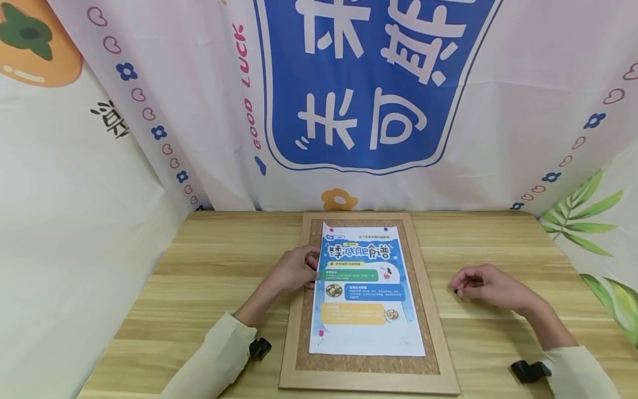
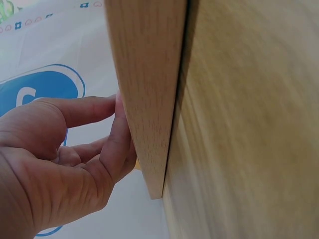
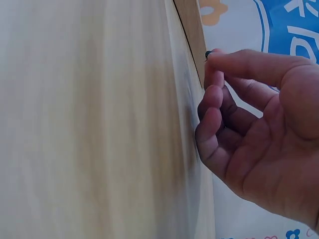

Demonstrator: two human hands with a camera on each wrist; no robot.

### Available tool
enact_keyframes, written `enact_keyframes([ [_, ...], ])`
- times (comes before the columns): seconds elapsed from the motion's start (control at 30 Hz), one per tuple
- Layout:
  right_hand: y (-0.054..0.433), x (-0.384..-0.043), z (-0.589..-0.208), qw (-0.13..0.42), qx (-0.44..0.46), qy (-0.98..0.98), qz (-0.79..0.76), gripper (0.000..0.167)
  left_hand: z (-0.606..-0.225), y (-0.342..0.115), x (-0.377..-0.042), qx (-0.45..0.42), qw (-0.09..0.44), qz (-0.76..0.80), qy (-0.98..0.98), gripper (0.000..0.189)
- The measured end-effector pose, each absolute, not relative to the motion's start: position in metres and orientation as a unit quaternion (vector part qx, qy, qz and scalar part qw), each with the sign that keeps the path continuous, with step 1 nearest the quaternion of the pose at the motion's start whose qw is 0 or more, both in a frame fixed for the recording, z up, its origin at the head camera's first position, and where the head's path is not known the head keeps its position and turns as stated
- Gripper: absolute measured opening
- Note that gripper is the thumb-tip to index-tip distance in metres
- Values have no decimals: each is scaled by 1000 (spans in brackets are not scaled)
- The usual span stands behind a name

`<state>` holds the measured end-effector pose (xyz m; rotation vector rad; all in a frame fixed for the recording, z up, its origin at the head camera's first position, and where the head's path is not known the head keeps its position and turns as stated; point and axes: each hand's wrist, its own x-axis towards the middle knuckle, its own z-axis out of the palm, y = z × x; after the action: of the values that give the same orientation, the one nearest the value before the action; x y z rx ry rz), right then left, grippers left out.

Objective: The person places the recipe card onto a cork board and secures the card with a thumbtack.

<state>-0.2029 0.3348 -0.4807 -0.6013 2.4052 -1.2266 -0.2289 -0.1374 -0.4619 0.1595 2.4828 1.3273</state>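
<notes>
A framed cork board point(image 1: 359, 363) lies on the wooden table, with a printed blue-and-white poster point(image 1: 369, 341) on it. Round pink pins show at the poster's upper left and lower left, and a blue pin point(image 1: 386, 229) at its upper right. My left hand point(image 1: 295, 269) rests at the board's left side with its fingertips at the poster's edge. In the left wrist view its loosely bent fingers touch the frame point(image 2: 149, 89); their tips are partly hidden. Right of the board, just over the table, my right hand point(image 1: 490, 285) pinches a small dark pushpin point(image 3: 208, 54) between thumb and forefinger.
Wood-grain table point(image 1: 199, 310) surface extends on both sides of the board. A printed curtain point(image 1: 209, 111) hangs along the table's back edge. Black wrist devices point(image 1: 530, 371) sit on both sleeves. The poster's top left corner lifts slightly.
</notes>
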Motion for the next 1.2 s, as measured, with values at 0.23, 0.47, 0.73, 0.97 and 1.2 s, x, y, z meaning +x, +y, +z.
enact_keyframes([
  [0.23, 320, -200, -475, 193, -224, 848, -440, 17, -462, -138, -229, 55, 160, 466, 868, 57],
  [0.47, 306, -195, -471, 206, -244, 830, -458, 16, -462, -138, -230, 58, 161, 470, 866, 58],
  [0.73, 293, -192, -469, 206, -255, 829, -452, 13, -462, -138, -230, 57, 162, 465, 869, 57],
  [0.97, 284, -188, -468, 219, -255, 823, -458, 12, -461, -138, -229, 59, 161, 462, 870, 57],
  [1.2, 273, -183, -464, 234, -252, 819, -459, 12, -461, -138, -228, 59, 161, 464, 869, 56],
])
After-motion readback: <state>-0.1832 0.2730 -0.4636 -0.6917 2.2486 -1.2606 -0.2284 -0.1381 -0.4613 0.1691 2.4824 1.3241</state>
